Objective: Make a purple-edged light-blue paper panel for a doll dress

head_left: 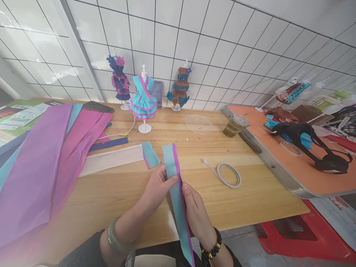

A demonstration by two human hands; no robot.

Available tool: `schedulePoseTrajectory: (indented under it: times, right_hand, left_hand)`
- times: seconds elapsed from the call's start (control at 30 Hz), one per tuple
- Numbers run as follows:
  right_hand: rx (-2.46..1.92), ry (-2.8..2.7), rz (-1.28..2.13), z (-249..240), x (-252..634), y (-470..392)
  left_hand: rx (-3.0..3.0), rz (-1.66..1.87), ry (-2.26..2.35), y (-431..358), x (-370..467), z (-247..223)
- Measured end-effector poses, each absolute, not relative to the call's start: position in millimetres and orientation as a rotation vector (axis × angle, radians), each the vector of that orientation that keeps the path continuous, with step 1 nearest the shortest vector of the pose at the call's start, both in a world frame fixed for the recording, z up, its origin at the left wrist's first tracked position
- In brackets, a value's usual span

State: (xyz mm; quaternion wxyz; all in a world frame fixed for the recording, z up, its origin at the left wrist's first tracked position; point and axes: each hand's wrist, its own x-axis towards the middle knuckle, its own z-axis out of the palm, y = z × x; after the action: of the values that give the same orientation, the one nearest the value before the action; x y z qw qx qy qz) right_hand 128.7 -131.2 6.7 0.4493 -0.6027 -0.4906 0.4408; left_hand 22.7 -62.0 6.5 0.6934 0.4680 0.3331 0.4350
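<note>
A long light-blue strip with a purple edge [174, 189] runs from above the table down towards my lap. My left hand [159, 183] pinches its upper part, thumb on top and fingers beneath. At the strip's purple edge is my right hand [196, 211], closed, with a thin dark blade-like tip [180, 180] showing beyond its thumb; the rest of that tool is hidden. Left of the strip lies a short light-blue piece with a purple edge [151, 154], at the end of a white strip [114, 160]. A roll of narrow white tape [228, 175] rests to the right, its end loose.
Purple [36, 159] and pink sheets [83, 129] cover the left side. Small dress forms, one in a light-blue dress [143, 100], stand by the tiled wall. A lidded cup [235, 127] stands near an orange table [278, 148]. A red stool [314, 233] is below right.
</note>
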Motion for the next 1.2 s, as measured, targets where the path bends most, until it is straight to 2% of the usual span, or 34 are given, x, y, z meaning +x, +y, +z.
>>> schedulePoseTrajectory:
  times: [1.2]
  right_hand:
    - [-1.414, -1.149, 1.085, 8.0, 125.4, -125.1]
  left_hand:
    - [1.01, 0.995, 0.729, -65.0, 23.1, 10.3]
